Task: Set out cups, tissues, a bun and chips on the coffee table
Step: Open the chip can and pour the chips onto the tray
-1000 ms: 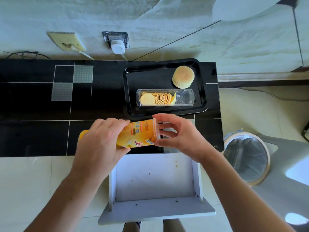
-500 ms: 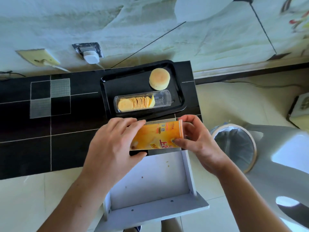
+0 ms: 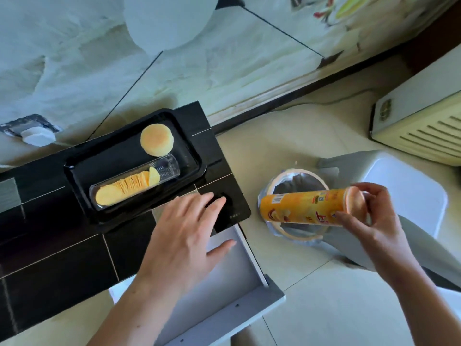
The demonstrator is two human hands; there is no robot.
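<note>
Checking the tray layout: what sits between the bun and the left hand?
In the head view, the clear chip tray lies between the bun and the left hand.

a black tray (image 3: 74, 171) takes up the right end of the coffee table (image 3: 50, 245), with a bun (image 3: 157, 139) at the tray's far right corner and a clear sleeve of chips (image 3: 129, 186) along its near edge. left of the tray and toward its near side, bare black tabletop lies open. the left hand (image 3: 184, 236) hovers flat over the table corner just right of the tray's near edge, above an open white drawer (image 3: 224, 278). well right of the tray, off the table, the right hand (image 3: 371, 221) holds a chip can (image 3: 306, 208) sideways over a lined waste bin (image 3: 296, 231); a grey stool (image 3: 404, 193) stands beyond it.
</note>
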